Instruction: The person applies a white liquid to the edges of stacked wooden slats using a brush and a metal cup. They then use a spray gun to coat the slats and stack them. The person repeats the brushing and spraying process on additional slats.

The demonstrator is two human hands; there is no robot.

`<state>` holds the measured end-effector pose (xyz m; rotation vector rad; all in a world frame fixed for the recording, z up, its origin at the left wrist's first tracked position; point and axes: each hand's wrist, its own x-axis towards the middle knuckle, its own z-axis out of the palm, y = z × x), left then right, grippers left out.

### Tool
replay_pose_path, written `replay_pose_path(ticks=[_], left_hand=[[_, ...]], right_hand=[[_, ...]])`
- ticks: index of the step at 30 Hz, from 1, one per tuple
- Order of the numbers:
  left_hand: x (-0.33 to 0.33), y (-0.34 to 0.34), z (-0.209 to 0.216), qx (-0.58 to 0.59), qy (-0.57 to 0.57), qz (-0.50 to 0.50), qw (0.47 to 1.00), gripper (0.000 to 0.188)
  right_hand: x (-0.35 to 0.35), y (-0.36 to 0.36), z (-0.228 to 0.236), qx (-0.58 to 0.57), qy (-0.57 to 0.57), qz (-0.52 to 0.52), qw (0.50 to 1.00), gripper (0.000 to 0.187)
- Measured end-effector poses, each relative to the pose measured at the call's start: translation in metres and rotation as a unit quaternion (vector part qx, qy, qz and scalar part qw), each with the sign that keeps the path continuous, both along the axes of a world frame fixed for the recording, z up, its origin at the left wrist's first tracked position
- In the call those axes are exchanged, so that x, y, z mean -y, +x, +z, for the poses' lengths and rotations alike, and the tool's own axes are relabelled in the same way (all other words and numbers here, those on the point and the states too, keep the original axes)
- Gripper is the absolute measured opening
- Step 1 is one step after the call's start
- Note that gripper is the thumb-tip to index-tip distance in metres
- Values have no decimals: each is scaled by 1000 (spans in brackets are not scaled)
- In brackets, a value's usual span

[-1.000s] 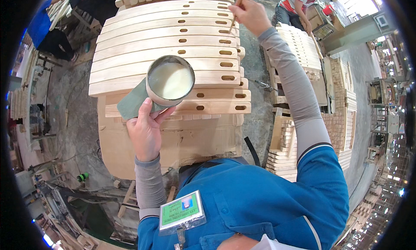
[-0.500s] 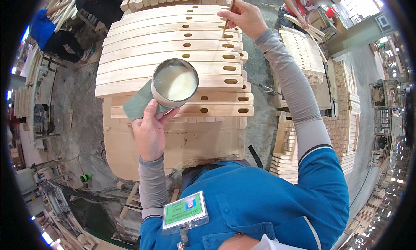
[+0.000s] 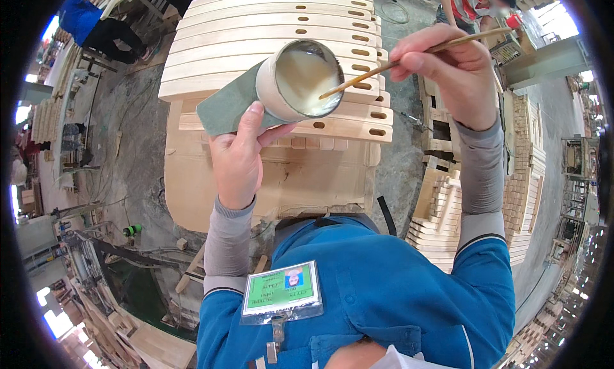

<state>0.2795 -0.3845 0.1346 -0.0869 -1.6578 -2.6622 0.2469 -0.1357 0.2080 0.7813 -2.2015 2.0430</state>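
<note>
My left hand [image 3: 238,154] is closed around a grey-green flat piece [image 3: 231,99] that carries a round cup [image 3: 271,81] of creamy white liquid [image 3: 304,81]. The cup tilts so that its mouth faces me. Between the thumb and fingers of my right hand [image 3: 451,71] is a thin wooden stick [image 3: 377,71], slanting down to the left. Its tip reaches over the cup's rim to the liquid. Below and beyond lie rows of pale wooden slats [image 3: 233,44] with oval slots [image 3: 360,51] toward their right ends.
Under the slats is a cardboard sheet [image 3: 268,183]. At the right stand more stacked wooden pieces [image 3: 521,154]. One person in blue [image 3: 80,17] is at the far left, and another person [image 3: 476,4] works at the far right. A black strap [image 3: 386,215] hangs near my waist.
My right hand has come back from the slats toward me, bringing the stick's tip into the cup. The cup and my left hand sit farther right and higher in view.
</note>
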Motion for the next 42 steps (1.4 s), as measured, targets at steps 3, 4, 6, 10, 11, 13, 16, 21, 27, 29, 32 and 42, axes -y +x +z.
replay_pose_path(ticks=[3, 4, 6, 10, 11, 13, 16, 21, 27, 29, 32, 42], left_hand=[[-2, 5, 6, -4, -5, -13, 1000, 29], [-2, 7, 8, -1, -9, -12, 1000, 29], [-2, 10, 8, 8, -11, -3, 1000, 28], [-7, 8, -2, 26, 7, 9, 1000, 26], [-10, 6, -7, 30, 14, 8, 999, 25], [-15, -3, -15, 65, 23, -7, 998, 25], [-14, -19, -28, 104, 59, -29, 992, 26], [-6, -28, -30, 121, 68, -4, 990, 26], [14, -25, -33, 121, 50, 37, 991, 26], [16, -25, -33, 123, 44, 41, 991, 26], [19, -25, -32, 123, 44, 51, 990, 26], [25, -23, -30, 118, 40, 61, 990, 26]], right_hand=[[8, 5, -9, 27, 4, -2, 1000, 7], [9, 7, -12, 38, 7, -2, 999, 7], [6, 14, -19, 52, -33, -22, 998, 8], [-4, 19, -41, 206, -179, -35, 961, 7], [0, 16, -48, 237, -187, -41, 952, 7], [-2, 3, -60, 276, -186, -38, 942, 7], [-16, -42, -71, 275, -269, -66, 921, 7], [-68, -143, -84, 55, -108, -288, 950, 19], [-72, -176, -96, 43, -17, -298, 954, 23], [-71, -180, -98, 43, 0, -313, 949, 22], [-56, -186, -91, -20, 133, -343, 930, 22], [-21, -201, -85, -122, 389, -309, 859, 27]])
